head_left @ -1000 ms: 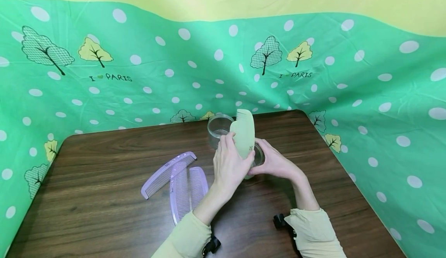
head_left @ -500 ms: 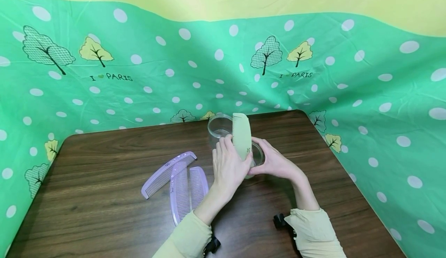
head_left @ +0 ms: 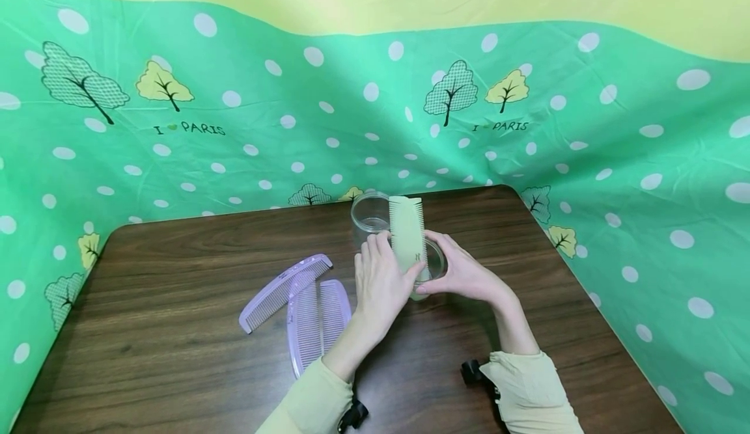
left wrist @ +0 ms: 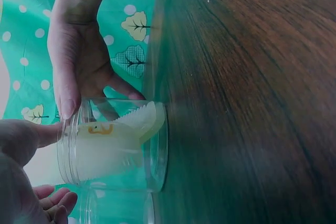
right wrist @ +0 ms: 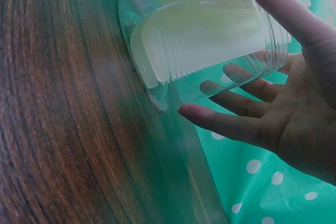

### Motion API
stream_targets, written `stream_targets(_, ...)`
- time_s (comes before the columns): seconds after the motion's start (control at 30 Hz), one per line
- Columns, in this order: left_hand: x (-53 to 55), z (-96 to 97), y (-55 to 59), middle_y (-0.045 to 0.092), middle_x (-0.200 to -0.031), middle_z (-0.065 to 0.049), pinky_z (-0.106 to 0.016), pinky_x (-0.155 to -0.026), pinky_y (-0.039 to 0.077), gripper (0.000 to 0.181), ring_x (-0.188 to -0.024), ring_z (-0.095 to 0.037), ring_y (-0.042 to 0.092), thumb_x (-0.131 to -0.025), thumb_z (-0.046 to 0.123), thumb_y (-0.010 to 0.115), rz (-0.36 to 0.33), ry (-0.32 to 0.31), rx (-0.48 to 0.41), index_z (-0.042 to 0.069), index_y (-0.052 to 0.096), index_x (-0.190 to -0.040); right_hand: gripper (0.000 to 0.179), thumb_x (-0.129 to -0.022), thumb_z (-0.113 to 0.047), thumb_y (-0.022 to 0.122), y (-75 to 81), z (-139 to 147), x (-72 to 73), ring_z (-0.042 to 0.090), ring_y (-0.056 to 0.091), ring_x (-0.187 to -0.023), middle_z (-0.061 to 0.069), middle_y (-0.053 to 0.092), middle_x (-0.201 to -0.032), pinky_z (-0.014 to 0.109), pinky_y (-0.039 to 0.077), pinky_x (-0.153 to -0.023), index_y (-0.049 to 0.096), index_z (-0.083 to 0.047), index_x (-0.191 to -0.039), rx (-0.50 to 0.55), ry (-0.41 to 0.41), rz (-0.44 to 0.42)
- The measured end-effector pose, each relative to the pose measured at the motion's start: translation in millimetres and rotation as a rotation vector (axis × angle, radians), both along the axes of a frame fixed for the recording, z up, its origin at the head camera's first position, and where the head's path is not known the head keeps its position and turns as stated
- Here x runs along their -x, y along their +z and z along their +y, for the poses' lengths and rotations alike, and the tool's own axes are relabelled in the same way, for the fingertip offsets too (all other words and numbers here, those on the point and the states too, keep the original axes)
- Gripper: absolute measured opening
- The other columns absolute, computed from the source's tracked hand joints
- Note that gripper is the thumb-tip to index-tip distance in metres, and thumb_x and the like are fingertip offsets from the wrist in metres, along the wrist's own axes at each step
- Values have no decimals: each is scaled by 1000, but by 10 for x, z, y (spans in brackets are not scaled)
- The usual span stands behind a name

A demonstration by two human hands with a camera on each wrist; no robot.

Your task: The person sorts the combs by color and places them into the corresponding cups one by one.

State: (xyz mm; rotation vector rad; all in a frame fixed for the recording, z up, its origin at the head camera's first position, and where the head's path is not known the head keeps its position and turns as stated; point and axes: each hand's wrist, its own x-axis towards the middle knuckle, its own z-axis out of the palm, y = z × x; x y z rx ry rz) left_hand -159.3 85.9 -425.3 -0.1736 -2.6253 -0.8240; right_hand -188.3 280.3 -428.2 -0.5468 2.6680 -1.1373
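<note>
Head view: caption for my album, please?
Left hand holds green combs in a jar, right hand grips it, purple combs nearby.

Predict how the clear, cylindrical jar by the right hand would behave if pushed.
The jar would probably roll if toppled, since its wall is round. It seems stiff: its wall shows no dents. The pale green, toothed combs inside may shift, as gaps show around them.

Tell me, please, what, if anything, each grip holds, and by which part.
The left grip pinches the pale green combs by their side edges; the right grip holds the nearer clear jar around its side, close to the mouth.
</note>
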Motion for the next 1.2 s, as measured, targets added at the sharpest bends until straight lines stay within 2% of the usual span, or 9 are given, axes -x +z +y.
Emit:
stream_targets(0.1,-1,-38,-7,59,-111,-10,-37,-80,45,79,-98,-28,57,-74,54,88,21,-3,8,5,52,-125,108,-74,-43,92,6,1,-6,34,43,-143,13,44,-154,57,43,-111,31,-19,-160,0,-3,-1)
stream_targets(0.2,3,-75,-7,57,-110,-9,-37,-80,45,79,-97,-27,56,-73,56,87,3,-6,-6,6,52,-123,107,-74,-42,92,3,-2,-6,34,43,-143,13,44,-154,57,43,-112,31,-19,-160,-1,-2,-2)
stream_targets(0.3,3,-104,-2,57,-111,-8,-38,-81,45,79,-98,-27,55,-75,60,84,-27,-14,-26,7,53,-125,107,-74,-41,92,-4,-1,-4,34,43,-143,12,44,-154,57,43,-112,31,-19,-159,-5,-4,-1)
stream_targets(0.6,-29,-222,72,58,-120,-10,-46,-97,47,79,-112,-31,57,-85,63,74,-113,-35,-121,9,51,-137,106,-73,-41,93,-21,8,5,33,43,-143,11,45,-153,57,41,-113,33,-20,-158,11,-5,-5)
stream_targets(0.77,-23,-336,99,57,-123,-12,-47,-98,47,78,-115,-32,57,-89,64,68,-118,-24,-134,9,49,-141,104,-73,-40,93,-12,8,2,31,43,-142,10,46,-151,56,40,-114,35,-17,-156,18,-4,-7)
stream_targets(1.2,-28,-646,48,57,-130,-15,-50,-98,49,76,-119,-35,57,-92,61,66,-123,-24,-148,10,48,-145,104,-72,-41,94,-21,13,10,31,43,-142,10,46,-151,56,39,-114,36,-17,-155,16,-7,-2)
